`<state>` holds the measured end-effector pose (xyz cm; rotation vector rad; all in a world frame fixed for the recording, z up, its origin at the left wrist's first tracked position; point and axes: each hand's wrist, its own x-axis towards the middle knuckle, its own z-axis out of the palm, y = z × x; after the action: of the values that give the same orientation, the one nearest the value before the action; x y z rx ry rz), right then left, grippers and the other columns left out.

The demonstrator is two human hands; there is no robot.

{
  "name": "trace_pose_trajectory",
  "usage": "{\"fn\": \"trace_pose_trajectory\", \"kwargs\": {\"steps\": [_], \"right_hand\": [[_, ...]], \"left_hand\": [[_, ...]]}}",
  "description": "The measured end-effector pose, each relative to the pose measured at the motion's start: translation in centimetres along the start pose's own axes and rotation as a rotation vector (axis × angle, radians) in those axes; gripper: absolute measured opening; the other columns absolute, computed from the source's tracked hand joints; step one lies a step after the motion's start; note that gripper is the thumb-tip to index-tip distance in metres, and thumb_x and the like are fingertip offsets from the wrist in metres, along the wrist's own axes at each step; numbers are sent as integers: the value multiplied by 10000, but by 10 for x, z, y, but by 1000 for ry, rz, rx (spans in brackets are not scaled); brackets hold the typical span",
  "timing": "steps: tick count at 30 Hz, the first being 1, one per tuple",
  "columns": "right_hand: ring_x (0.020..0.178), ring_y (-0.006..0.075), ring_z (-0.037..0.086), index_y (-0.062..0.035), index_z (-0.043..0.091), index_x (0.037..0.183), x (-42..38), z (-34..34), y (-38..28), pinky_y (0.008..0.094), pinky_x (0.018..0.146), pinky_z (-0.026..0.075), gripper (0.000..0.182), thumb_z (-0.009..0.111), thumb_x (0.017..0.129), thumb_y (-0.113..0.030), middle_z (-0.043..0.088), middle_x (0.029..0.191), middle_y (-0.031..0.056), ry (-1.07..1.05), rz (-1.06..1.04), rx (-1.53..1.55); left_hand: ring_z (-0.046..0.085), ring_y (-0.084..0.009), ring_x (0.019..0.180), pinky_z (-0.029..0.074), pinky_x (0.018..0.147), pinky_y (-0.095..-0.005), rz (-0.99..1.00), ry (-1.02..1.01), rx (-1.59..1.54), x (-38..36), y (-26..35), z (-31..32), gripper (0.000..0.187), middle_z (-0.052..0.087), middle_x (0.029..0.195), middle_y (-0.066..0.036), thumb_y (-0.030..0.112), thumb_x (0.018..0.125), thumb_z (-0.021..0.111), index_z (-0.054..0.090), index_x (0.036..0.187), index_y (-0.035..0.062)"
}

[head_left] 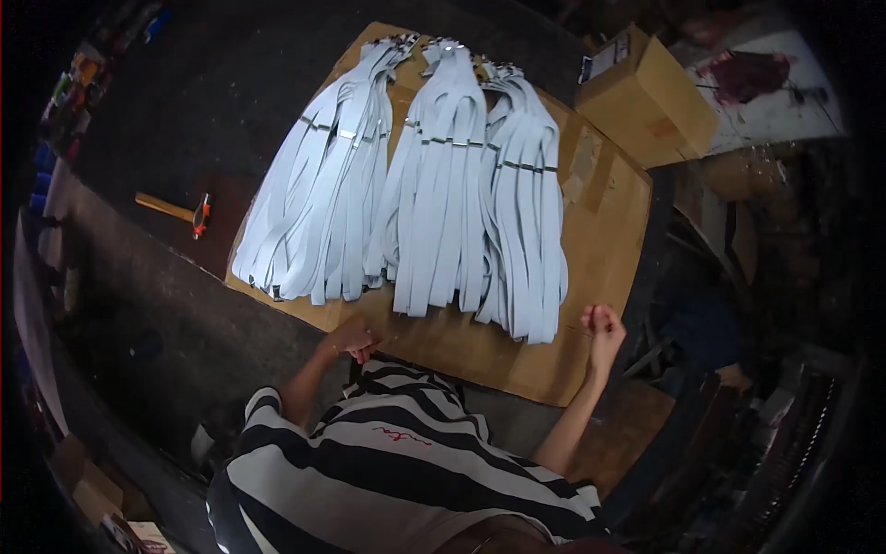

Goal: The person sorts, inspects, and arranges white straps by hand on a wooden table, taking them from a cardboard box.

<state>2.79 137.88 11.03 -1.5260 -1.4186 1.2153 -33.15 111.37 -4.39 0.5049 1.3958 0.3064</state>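
three bundles of pale straps point(434, 194) laid side by side on a cardboard sheet point(604, 231), buckle ends together at the far edge and loose ends fanned toward the person, likely to keep each bundle separate. left hand point(353, 337) curled at the near edge of the sheet, right hand point(603, 328) loosely clenched at its near right corner, neither gripping a strap, grip contents not discernible. hammer point(180, 211) well apart to the left, cardboard box point(646, 97) near the far right corner, nothing lying across the straps.

You are reaching both arms forward, your left hand point(353, 335) curling knuckles-down, your right hand point(604, 329) lifting with fingers pinching loosely together.
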Motion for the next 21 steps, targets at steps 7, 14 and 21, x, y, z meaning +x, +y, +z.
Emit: {"fn": "trace_pose_trajectory", "kwargs": {"steps": [7, 14, 21], "right_hand": [[642, 112, 543, 61, 599, 948, 81, 89, -75, 223, 635, 465, 203, 566, 895, -132, 597, 739, 69, 156, -325, 92], [663, 98, 553, 57, 614, 968, 121, 226, -140, 213, 645, 448, 203, 576, 881, -122, 618, 788, 55, -225, -404, -165], [772, 261, 599, 27, 627, 962, 165, 356, -167, 344, 712, 460, 412, 718, 730, -302, 622, 839, 172, -232, -649, -821]], "left_hand": [[631, -243, 513, 524, 519, -341, 106, 26, 81, 2, -8, -1, 297, 620, 586, -163, 171, 787, 502, 609, 610, -42], [625, -370, 727, 502, 728, -431, 126, 443, 380, 3, -14, 13, 373, 621, 724, -234, 331, 693, 576, 644, 680, -35], [629, -359, 726, 504, 705, -430, 92, 425, 335, -1, -9, 9, 352, 625, 742, -227, 354, 692, 617, 664, 680, 6]]}}
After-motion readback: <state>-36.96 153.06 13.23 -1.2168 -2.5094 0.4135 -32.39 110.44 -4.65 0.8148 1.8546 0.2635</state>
